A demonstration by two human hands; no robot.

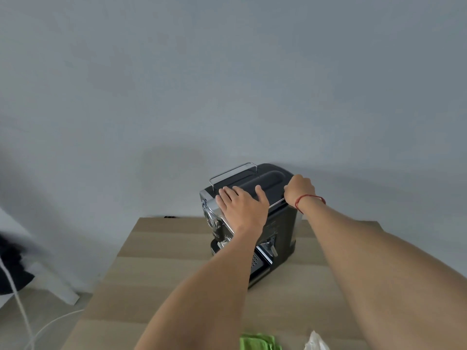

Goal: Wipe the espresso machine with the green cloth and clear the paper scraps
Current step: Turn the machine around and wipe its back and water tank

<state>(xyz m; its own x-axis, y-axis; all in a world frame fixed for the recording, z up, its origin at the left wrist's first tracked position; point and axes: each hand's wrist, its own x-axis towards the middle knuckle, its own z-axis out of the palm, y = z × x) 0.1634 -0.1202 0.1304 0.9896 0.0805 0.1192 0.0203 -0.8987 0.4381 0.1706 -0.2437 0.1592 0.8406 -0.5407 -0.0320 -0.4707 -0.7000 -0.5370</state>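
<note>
Logging light wood-grain table (164,286), showing paler and darker bands running across the top. Noting black-and-chrome espresso machine (267,180) standing upright on the far right part, drip-tray end facing the near side. Recording green cloth (259,342) lying folded at the near edge, partly cut off by the frame bottom. Recording white crumpled paper scrap (316,343) lying near the cloth, to its right, apart from it. Noting small dark object (169,217) showing at the far edge, too small to identify.
</note>
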